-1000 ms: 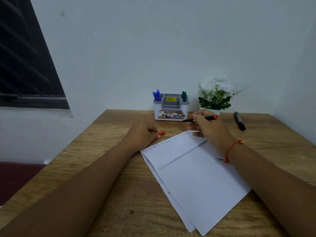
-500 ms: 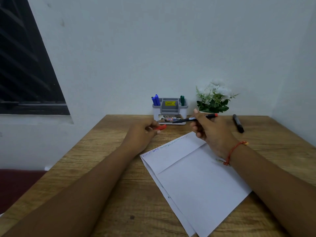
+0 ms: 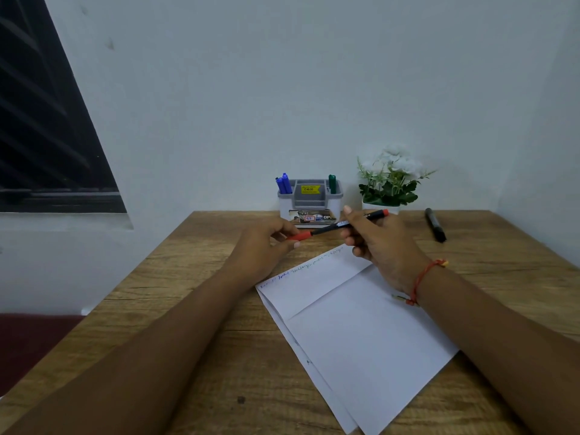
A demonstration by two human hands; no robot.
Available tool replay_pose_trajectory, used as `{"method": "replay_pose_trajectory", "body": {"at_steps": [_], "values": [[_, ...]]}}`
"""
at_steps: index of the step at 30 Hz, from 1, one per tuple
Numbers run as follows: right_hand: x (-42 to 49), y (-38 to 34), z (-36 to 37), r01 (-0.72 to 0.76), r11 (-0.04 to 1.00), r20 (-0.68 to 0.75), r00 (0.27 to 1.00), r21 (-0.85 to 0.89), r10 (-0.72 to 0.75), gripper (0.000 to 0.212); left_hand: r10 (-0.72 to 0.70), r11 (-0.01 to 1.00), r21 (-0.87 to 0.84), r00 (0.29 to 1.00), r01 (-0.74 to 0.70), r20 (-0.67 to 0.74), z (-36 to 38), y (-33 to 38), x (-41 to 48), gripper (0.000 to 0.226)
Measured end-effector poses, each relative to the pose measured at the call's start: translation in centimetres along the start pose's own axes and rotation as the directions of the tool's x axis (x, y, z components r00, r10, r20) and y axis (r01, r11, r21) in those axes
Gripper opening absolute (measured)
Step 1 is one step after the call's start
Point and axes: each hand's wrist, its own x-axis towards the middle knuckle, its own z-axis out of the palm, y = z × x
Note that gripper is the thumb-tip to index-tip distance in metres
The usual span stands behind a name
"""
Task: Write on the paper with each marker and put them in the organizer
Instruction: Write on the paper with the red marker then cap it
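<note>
One marker (image 3: pixel 348 223): red-ended, gripped in the right hand (image 3: pixel 384 248)
Left hand (image 3: pixel 260 249): pinches the red cap (image 3: pixel 298 236) at its tip
Organizer (image 3: pixel 309 200): far, holds blue markers (image 3: pixel 284 184) and a green marker (image 3: pixel 332 183)

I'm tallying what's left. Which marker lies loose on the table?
The black marker, right of the plant. The blue markers and green marker stand in the organizer; the right hand and left hand hold the red marker.
</note>
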Motion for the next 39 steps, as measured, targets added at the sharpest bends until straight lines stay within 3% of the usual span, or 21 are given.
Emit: {"method": "replay_pose_trajectory", "body": {"at_steps": [15,25,31,39], "values": [[-0.8,0.2,0.6,-0.080,0.997,0.188,0.979,0.024,0.074,0.010,0.042,0.995,-0.096,0.999,-0.039,0.032,0.1,1.3,-0.7,0.018],[-1.2,-0.6,0.7,-0.103,0.986,0.265,0.962,0.134,0.064,0.020,-0.030,0.945,-0.325,0.998,0.044,0.049,-0.7,1.9,-1.1,0.009],[-1.0,-0.7,0.8,-0.166,0.973,0.252,0.960,0.158,0.123,0.018,-0.041,0.940,-0.339,0.999,0.045,0.019,-0.6,2.2,-1.1,0.011],[-0.3,-0.7,0.4,-0.245,0.933,0.186,0.962,0.264,0.200,0.016,-0.085,0.847,-0.531,0.993,0.032,-0.076,-0.1,2.7,-0.6,0.016]]}}
